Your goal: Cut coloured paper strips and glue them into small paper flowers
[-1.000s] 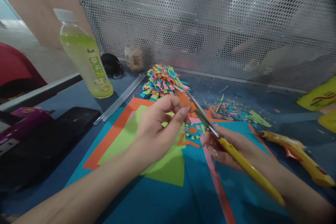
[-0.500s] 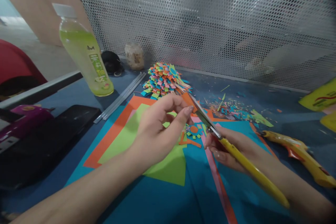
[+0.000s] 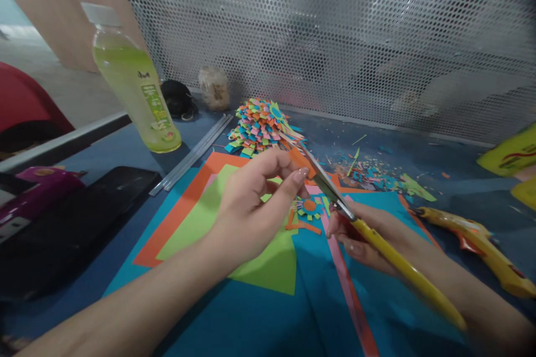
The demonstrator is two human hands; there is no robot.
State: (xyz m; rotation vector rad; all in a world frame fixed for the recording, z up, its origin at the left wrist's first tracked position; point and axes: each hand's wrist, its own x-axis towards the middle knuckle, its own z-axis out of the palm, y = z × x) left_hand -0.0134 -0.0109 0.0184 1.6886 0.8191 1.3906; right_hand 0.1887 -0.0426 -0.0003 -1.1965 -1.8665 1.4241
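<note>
Between the thumb and fingers of my left hand is a small piece of orange paper. My right hand is closed on yellow-handled scissors. Their blades point up and left, close beside the orange piece; whether they touch it I cannot tell. Below the hands lie a fringed blue paper piece with an orange centre and a bent orange strip. Under these are a lime green sheet, an orange sheet and blue sheets.
A heap of fringed coloured paper stands behind, with paper scraps to its right. A yellow glue gun lies at right. On the left are a drink bottle, clear sticks and a black phone-like slab. Perforated metal rises at the back.
The scissors' blades are spread a little wider, and the yellow handle end has dropped slightly to the right. My left hand keeps its place with the orange paper.
</note>
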